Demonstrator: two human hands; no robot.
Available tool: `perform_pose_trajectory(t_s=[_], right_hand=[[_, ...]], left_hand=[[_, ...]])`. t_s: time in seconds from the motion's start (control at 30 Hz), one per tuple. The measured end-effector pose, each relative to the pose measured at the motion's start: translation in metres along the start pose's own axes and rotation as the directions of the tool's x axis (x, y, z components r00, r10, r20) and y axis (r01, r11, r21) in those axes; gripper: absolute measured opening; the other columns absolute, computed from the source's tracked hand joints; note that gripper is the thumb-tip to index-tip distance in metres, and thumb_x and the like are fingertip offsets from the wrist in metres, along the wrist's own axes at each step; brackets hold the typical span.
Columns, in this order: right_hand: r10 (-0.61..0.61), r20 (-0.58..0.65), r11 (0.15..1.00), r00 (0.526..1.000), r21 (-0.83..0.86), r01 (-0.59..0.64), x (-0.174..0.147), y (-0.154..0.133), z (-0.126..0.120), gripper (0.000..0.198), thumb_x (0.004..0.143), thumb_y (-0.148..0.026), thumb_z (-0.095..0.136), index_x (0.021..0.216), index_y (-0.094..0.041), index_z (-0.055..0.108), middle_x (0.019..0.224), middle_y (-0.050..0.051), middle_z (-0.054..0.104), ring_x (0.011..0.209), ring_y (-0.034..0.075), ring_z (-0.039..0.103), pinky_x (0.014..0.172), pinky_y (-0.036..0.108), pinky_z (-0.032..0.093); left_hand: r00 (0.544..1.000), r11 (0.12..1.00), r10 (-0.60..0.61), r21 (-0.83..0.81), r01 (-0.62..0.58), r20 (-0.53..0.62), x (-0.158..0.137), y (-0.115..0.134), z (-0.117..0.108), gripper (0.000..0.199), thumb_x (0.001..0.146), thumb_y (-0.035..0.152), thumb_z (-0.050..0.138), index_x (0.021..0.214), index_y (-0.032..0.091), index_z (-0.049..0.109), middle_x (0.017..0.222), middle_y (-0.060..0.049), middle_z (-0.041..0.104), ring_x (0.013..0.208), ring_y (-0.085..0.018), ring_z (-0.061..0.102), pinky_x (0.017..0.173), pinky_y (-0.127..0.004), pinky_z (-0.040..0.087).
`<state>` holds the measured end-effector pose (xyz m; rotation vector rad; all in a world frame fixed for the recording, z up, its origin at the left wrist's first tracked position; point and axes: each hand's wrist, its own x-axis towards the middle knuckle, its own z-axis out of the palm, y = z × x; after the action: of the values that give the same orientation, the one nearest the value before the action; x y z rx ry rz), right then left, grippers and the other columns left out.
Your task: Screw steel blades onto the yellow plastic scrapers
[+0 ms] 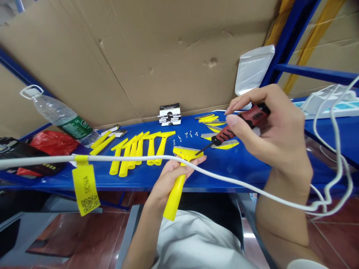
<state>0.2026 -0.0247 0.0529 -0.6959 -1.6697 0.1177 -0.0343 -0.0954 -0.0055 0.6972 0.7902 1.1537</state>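
My left hand (168,178) is closed around the neck of a yellow scraper (177,192), its handle slanting down toward me and its wide head facing the shelf. In my right hand (276,130) is a red and black screwdriver (244,123). Its thin tip meets the right part of the scraper head; whether it sits in a screw is too small to tell. Left of my hands lies a row of yellow scraper handles (134,151). Beyond the head, small white pieces (185,135) are scattered on the blue surface, with several yellow blade-holder parts (226,144) to their right.
A white cable (134,158) with a yellow tag (85,188) crosses in front of my left hand. Small black-and-white boxes (169,114) are stacked against the cardboard wall (157,56). A large water bottle (66,117) leans at left. A power strip (331,106) lies at right on the blue shelf (213,179).
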Motion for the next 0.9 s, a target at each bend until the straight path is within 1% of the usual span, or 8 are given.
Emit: perform_pose_trajectory(t_s=[0.17, 0.3, 0.43, 0.57, 0.67, 0.73, 0.8, 0.9], right_hand=[[-0.054, 0.059, 0.997, 0.997, 0.054, 0.051, 0.0000, 0.0016, -0.0019, 0.019, 0.096, -0.033, 0.067, 0.114, -0.027, 0.067, 0.113, 0.004, 0.074, 0.091, 0.021, 0.075, 0.070, 0.036, 0.056], [0.011, 0.026, 1.000, 1.000, -0.030, -0.011, 0.0014, -0.0027, -0.0029, 0.015, 0.093, -0.028, 0.077, 0.106, -0.027, 0.069, 0.096, 0.002, 0.075, 0.074, 0.017, 0.072, 0.060, 0.032, 0.051], [-0.051, 0.074, 0.999, 0.996, 0.005, 0.051, 0.0028, -0.0059, -0.0026, 0.019, 0.090, -0.024, 0.073, 0.108, -0.028, 0.068, 0.109, 0.004, 0.076, 0.081, 0.020, 0.071, 0.065, 0.036, 0.055], [0.023, 0.034, 0.998, 0.999, -0.053, -0.021, 0.0025, -0.0050, -0.0014, 0.012, 0.093, -0.025, 0.074, 0.102, -0.026, 0.068, 0.089, -0.001, 0.070, 0.065, 0.013, 0.065, 0.056, 0.028, 0.049], [-0.017, 0.097, 1.000, 0.995, 0.021, 0.015, 0.0026, -0.0044, -0.0014, 0.018, 0.090, -0.025, 0.071, 0.109, -0.026, 0.069, 0.095, 0.001, 0.072, 0.073, 0.016, 0.070, 0.061, 0.030, 0.052], [-0.026, 0.055, 1.000, 0.998, -0.004, 0.026, 0.0032, -0.0044, -0.0014, 0.016, 0.091, -0.030, 0.074, 0.105, -0.025, 0.069, 0.100, 0.003, 0.072, 0.079, 0.017, 0.070, 0.063, 0.030, 0.052], [-0.006, 0.005, 0.997, 1.000, -0.074, 0.006, 0.0038, -0.0040, -0.0013, 0.013, 0.092, -0.030, 0.076, 0.101, -0.024, 0.069, 0.097, 0.003, 0.071, 0.076, 0.015, 0.066, 0.061, 0.028, 0.049], [-0.039, 0.055, 0.998, 0.998, -0.054, 0.042, 0.0042, -0.0024, -0.0017, 0.016, 0.089, -0.025, 0.071, 0.105, -0.024, 0.069, 0.100, 0.002, 0.072, 0.077, 0.014, 0.064, 0.064, 0.029, 0.051]], left_hand=[[1.000, 1.000, -0.007, 0.013, 0.008, -0.024, -0.0014, 0.0006, 0.0026, 0.047, 0.092, 0.003, 0.079, 0.138, 0.009, 0.068, 0.147, -0.024, 0.076, 0.146, -0.035, 0.069, 0.139, -0.044, 0.037], [0.999, 1.000, -0.007, 0.015, 0.008, -0.035, -0.0016, 0.0008, 0.0029, 0.045, 0.093, 0.004, 0.081, 0.136, 0.011, 0.068, 0.148, -0.022, 0.076, 0.145, -0.035, 0.070, 0.139, -0.043, 0.037], [1.000, 1.000, 0.002, 0.025, -0.001, -0.030, -0.0018, 0.0009, 0.0030, 0.046, 0.092, 0.005, 0.083, 0.135, 0.010, 0.068, 0.149, -0.023, 0.075, 0.147, -0.035, 0.069, 0.139, -0.043, 0.035], [0.999, 1.000, -0.006, 0.022, 0.007, -0.045, -0.0010, -0.0001, 0.0015, 0.046, 0.093, 0.005, 0.082, 0.136, 0.013, 0.066, 0.150, -0.022, 0.075, 0.147, -0.034, 0.069, 0.140, -0.043, 0.034], [0.999, 1.000, -0.004, 0.030, 0.006, -0.044, 0.0001, -0.0019, -0.0002, 0.044, 0.094, 0.006, 0.082, 0.134, 0.014, 0.067, 0.149, -0.020, 0.076, 0.148, -0.033, 0.068, 0.140, -0.043, 0.034], [0.999, 1.000, 0.006, 0.025, -0.005, -0.050, 0.0006, -0.0029, -0.0008, 0.043, 0.094, 0.005, 0.082, 0.134, 0.014, 0.067, 0.148, -0.020, 0.077, 0.147, -0.033, 0.068, 0.140, -0.042, 0.035], [0.999, 1.000, 0.011, 0.018, -0.010, -0.053, 0.0008, -0.0032, -0.0009, 0.045, 0.093, 0.005, 0.082, 0.135, 0.012, 0.068, 0.147, -0.021, 0.077, 0.147, -0.033, 0.068, 0.139, -0.041, 0.036], [0.999, 1.000, 0.010, 0.022, -0.009, -0.036, 0.0009, -0.0021, -0.0003, 0.045, 0.093, 0.004, 0.081, 0.136, 0.011, 0.069, 0.147, -0.021, 0.077, 0.148, -0.033, 0.068, 0.139, -0.042, 0.036]])
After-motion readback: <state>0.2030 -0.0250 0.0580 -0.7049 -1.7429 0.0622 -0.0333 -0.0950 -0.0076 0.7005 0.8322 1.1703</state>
